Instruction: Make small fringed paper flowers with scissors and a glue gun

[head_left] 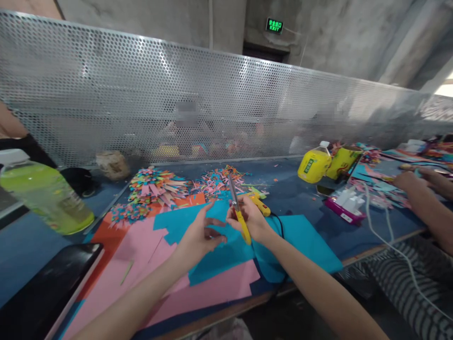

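My right hand (250, 218) is closed round a pair of scissors (242, 222) with yellow handles, its blades pointing away from me. My left hand (202, 232) hovers just left of it, fingers curved and apart, with nothing between them. Under both hands lie blue sheets (222, 257) and pink sheets (141, 250), some with stepped cut edges. Behind my right hand rests a yellow glue gun (261, 206) with a black cord. Farther back is a heap of small colourful paper strips (215, 183).
Fringed paper pompoms (155, 186) stand at the back left. A green drink bottle (46, 193) and a black tablet-like object (49, 288) are at the left. To the right are a yellow bottle (314, 164), a purple tissue box (345, 210) and a co-worker's hands (412, 182). A perforated metal screen (219, 108) borders the table.
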A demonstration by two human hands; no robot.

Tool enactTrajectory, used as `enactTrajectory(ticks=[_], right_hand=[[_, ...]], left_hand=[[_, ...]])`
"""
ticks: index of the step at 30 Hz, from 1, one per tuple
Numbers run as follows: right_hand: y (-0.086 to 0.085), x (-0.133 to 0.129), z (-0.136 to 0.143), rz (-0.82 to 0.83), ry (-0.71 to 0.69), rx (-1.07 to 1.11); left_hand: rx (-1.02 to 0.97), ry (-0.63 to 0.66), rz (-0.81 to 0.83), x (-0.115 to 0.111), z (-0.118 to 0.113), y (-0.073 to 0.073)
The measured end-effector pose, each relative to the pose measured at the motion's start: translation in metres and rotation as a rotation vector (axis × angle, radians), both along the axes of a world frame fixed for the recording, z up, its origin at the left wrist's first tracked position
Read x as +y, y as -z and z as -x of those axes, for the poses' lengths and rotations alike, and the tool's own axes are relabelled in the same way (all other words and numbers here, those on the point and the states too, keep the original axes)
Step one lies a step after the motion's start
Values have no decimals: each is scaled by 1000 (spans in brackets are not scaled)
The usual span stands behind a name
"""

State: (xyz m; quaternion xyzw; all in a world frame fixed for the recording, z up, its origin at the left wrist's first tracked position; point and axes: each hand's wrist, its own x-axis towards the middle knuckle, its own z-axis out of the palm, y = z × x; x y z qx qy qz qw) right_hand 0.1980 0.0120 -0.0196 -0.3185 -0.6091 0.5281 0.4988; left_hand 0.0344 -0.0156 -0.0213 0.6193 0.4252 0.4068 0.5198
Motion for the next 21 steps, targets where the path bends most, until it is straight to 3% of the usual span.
enactTrajectory(ticks=[8,13,18,21], right_hand=[[-11,-1,-3,-83,126,-11],[-9,2,-11,-167,235,-253],[-1,5,-16,-189,233,-525],[2,5,-16,-204,231,-566]], left_hand=[[-127,-42,-19,11,8,-4],[-232,-222,-66,17,17,-11],[-417,-431,-175,22,27,-21],[-519,-513,-252,25,32,-24]])
